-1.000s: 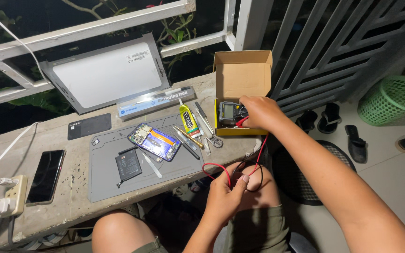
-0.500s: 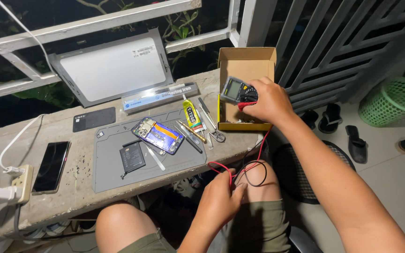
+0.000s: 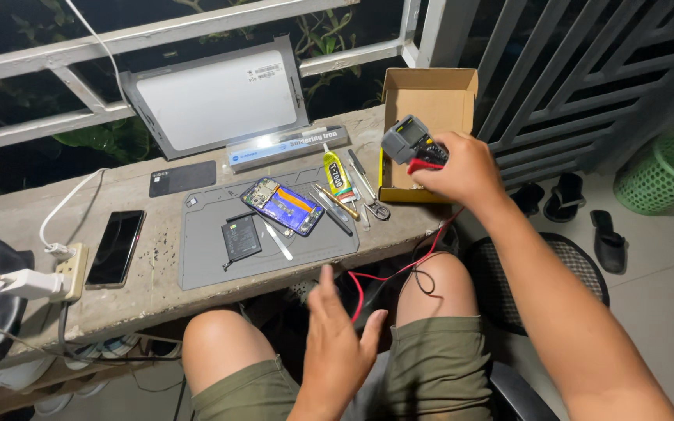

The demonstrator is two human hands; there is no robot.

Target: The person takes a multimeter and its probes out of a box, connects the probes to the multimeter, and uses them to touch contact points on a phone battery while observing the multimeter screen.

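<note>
My right hand (image 3: 462, 168) grips a grey multimeter (image 3: 409, 142) and holds it just above the front of an open cardboard box (image 3: 431, 97) on the concrete ledge. Red and black test leads (image 3: 399, 269) hang from the meter down over my knees. My left hand (image 3: 337, 343) hovers open above my lap, fingers spread, close to the red lead but not holding it. On a grey work mat (image 3: 267, 242) lies an opened phone (image 3: 284, 206) with a loose battery (image 3: 240, 236) beside it.
A glue tube (image 3: 337, 175), tweezers, scissors (image 3: 370, 195) and a spudger lie between mat and box. A laptop-like panel (image 3: 216, 97) leans on the railing. A dark phone (image 3: 115, 248), power strip (image 3: 72, 269) and cables lie left. Sandals (image 3: 559, 204) and a green basket (image 3: 668, 168) are on the floor right.
My right hand lifted the multimeter out of the box and brought it forward. My left hand let go of the bundled leads and opened; the leads now hang loose.
</note>
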